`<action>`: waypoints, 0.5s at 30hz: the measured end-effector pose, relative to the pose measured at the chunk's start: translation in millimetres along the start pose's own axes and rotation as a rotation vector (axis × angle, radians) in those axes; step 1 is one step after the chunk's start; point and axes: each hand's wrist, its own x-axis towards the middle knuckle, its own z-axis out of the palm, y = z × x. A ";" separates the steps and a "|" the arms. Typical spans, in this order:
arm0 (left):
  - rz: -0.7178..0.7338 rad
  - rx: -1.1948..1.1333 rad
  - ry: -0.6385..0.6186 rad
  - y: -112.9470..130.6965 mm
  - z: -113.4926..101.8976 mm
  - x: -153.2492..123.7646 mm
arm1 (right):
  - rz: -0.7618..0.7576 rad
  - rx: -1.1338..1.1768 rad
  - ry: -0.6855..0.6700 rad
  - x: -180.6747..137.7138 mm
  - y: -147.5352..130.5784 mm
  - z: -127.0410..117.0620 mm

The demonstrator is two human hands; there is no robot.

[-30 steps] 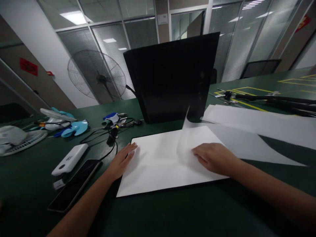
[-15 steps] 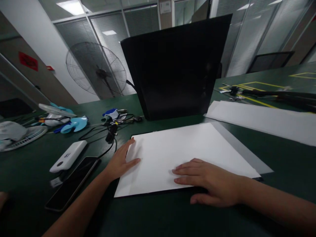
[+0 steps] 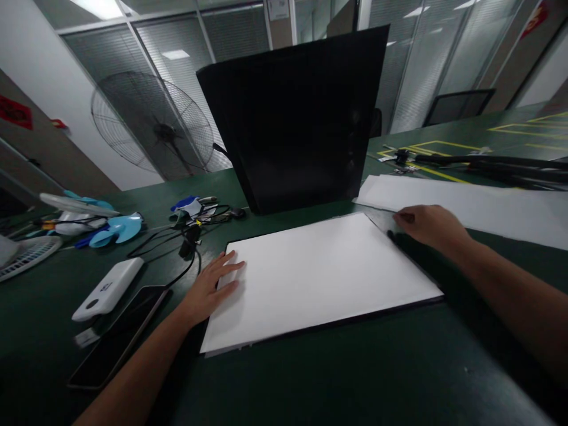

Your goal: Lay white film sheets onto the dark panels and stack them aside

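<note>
A large white sheet on a dark-edged backing [image 3: 319, 278] lies flat on the green table [image 3: 355, 378] in front of me. My left hand [image 3: 208, 287] rests open on the sheet's left edge, fingers spread flat. My right hand [image 3: 428, 225] is beyond the sheet's far right corner, just off its edge. Its fingers are curled together as in a pinch, and I cannot make out what is between them. A tall black panel [image 3: 297, 124] stands upright just behind the sheet.
To the left lie a black phone [image 3: 119, 337], a white power bank [image 3: 109, 289], tangled cables [image 3: 186, 236] and blue fan blades [image 3: 115, 228]. More white sheets [image 3: 488, 204] and black cables [image 3: 501, 165] lie at the right. A big standing fan [image 3: 153, 127] is behind.
My right hand left the sheet's near edge and moved to its far right corner. The thin translucent film, first lifted, then lying to the sheet's right, no longer shows. My left hand stayed put.
</note>
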 end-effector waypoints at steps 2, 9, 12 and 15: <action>-0.015 -0.012 0.022 3.5 0.4 0.4 | -0.011 -0.001 0.025 5.2 18.2 2.5; -0.017 -0.022 0.048 7.6 -0.4 -0.3 | 0.070 -0.045 -0.050 9.2 47.9 15.1; -0.017 -0.016 0.053 7.2 -0.2 -0.8 | 0.077 -0.086 -0.041 3.5 33.5 6.8; -0.020 -0.018 0.042 7.9 -0.9 -1.5 | 0.112 -0.127 -0.021 -5.8 9.5 -6.2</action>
